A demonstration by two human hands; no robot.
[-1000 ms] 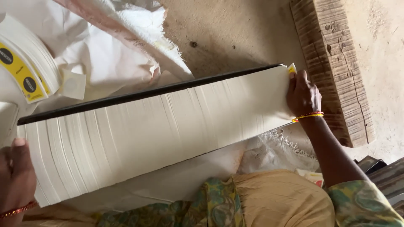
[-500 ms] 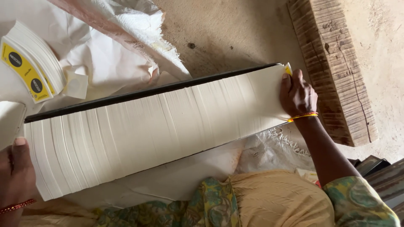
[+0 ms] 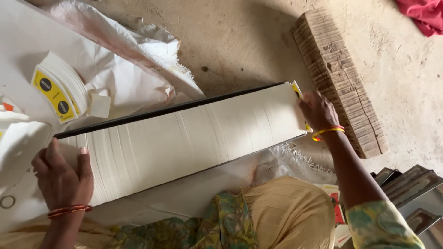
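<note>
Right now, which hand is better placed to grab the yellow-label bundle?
Left, probably. The left hand presses the stack's near end, on the bundle's side; the right hand presses the far end.

Two hands (image 3: 62, 177), one long card stack (image 3: 184, 138)

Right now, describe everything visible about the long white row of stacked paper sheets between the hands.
The long white row of stacked paper sheets lies slanted across white sheeting, packed on edge, with faint gaps between bundles. A dark strip edges its far side. The left hand presses one end, the right hand the other, where a yellow-printed piece shows.
</note>
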